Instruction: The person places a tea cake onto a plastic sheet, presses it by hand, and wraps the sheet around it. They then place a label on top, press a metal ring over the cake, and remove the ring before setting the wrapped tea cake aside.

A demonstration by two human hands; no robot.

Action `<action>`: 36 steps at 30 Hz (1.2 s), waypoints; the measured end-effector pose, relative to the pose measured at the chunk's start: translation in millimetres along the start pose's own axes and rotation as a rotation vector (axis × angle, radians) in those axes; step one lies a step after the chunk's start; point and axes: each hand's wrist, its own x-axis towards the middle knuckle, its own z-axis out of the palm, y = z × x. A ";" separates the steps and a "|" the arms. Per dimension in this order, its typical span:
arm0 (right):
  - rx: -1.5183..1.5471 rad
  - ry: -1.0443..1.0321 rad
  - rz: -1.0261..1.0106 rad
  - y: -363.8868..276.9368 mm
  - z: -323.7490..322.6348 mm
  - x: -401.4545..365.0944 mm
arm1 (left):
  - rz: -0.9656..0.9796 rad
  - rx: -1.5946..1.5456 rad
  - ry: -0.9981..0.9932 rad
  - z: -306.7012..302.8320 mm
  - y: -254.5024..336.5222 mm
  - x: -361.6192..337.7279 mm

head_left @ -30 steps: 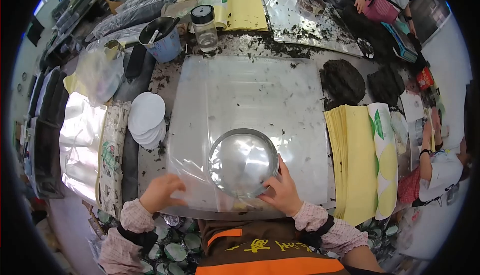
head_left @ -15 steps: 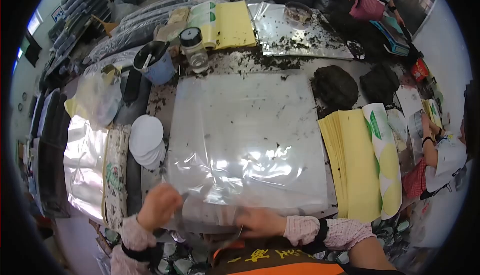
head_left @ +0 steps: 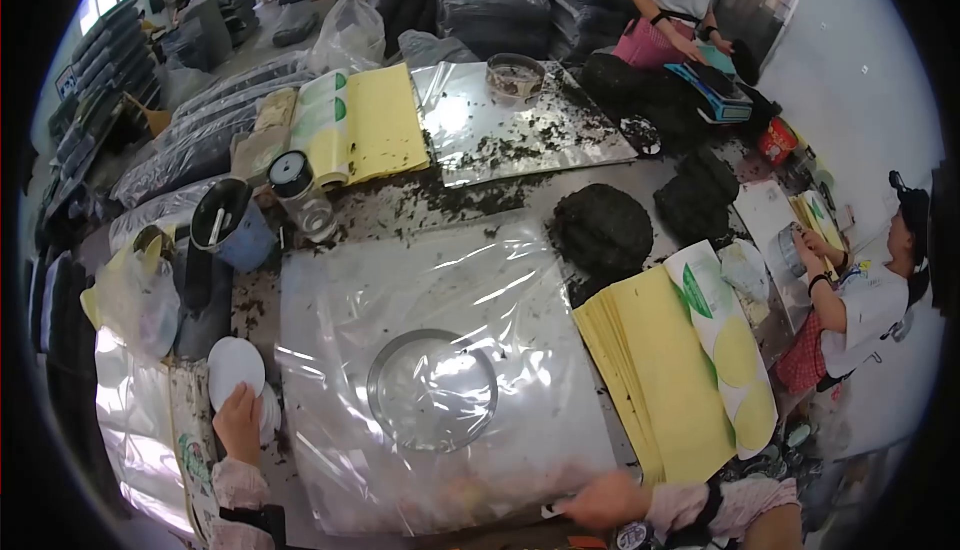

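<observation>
My left hand (head_left: 238,428) is at the left side of the table, fingers closed on the lower edge of a white round disc (head_left: 237,365). More white discs (head_left: 269,415) lie in a pile beside it, partly covered by the hand. In the middle, a thin metal ring (head_left: 372,390) lies flat at the clear plastic sheet (head_left: 340,480), whose glare crosses it. Near the sheet's front right edge is my right hand (head_left: 605,500), smeared by motion, with a small pale object at its fingertips.
Yellow sheets (head_left: 655,380) and a printed label roll (head_left: 725,340) lie right. Behind are dark clumps (head_left: 603,230), a lidded clear jar (head_left: 305,200), a blue pot (head_left: 245,235) and a board strewn with dark crumbs (head_left: 465,165). Two people (head_left: 860,310) work at the right and back.
The ring, earlier low between my hands, now lies on the sheet's middle. My left hand has moved left to the white discs, my right hand to the right. The view has shifted.
</observation>
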 end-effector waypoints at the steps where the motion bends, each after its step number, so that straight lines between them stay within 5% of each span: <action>1: -0.144 0.085 0.148 15.3 -45.6 25.8 | 0.011 0.021 0.002 11.5 -15.8 -12.0; 3: -0.207 0.416 0.370 93.2 -93.6 54.7 | -0.048 0.000 -0.011 13.1 -14.4 -15.7; 4: -0.425 0.401 0.606 133.4 -116.5 73.2 | -0.157 -0.007 -0.103 4.6 -7.4 -11.2; 5: -0.453 0.596 0.461 169.6 -142.8 103.5 | -0.273 -0.011 -0.189 -5.4 -0.3 -4.7; 9: -0.724 0.378 0.833 277.1 -165.7 150.2 | -0.639 -0.289 -0.223 -22.0 17.4 14.5; 11: -0.765 0.288 0.902 292.7 -161.9 155.7 | -0.336 -0.319 0.162 -22.3 81.3 22.6; 13: -0.852 0.321 0.820 329.0 -156.6 138.8 | 0.125 -0.047 -0.021 -31.1 156.0 31.9; 14: -0.887 0.324 0.778 330.1 -158.6 133.1 | 0.254 -0.414 0.061 -14.7 180.7 31.2; 17: -0.487 0.674 0.697 306.5 -189.9 133.0 | 0.375 -0.513 -0.172 7.3 229.0 34.8; 19: -0.680 1.001 0.920 308.9 -206.1 137.4 | 0.347 -0.507 -0.221 18.8 230.2 26.0; 20: -0.792 1.101 1.079 320.9 -209.4 134.4 | 0.308 -0.579 -0.294 17.6 229.7 21.4; 22: -0.255 0.662 1.396 337.4 -226.7 115.9 | 0.223 -0.713 -0.436 11.0 227.6 13.5; 25: -0.268 0.804 1.306 343.7 -209.8 120.8 | -0.302 -1.535 -0.893 -20.3 233.7 10.7; 28: -0.275 1.179 1.044 338.9 -203.0 129.6 | -0.864 -1.463 -0.050 -31.1 221.5 27.0; 30: -0.190 1.391 0.931 327.2 -204.3 129.4 | -0.582 -1.008 0.257 -62.3 228.5 48.8; 31: -0.071 1.490 0.897 316.0 -207.1 129.3 | -0.048 -0.663 0.352 -52.2 228.2 54.2; 32: 0.043 1.582 0.857 305.1 -207.6 127.9 | 0.251 -0.566 0.236 -45.4 230.8 58.3; 34: 0.316 1.610 0.709 293.1 -199.0 120.8 | 0.379 -0.497 -0.195 -7.1 233.8 38.3; 36: 0.596 1.535 0.483 240.3 -186.0 139.1 | 0.272 -0.586 -0.189 5.7 240.6 21.7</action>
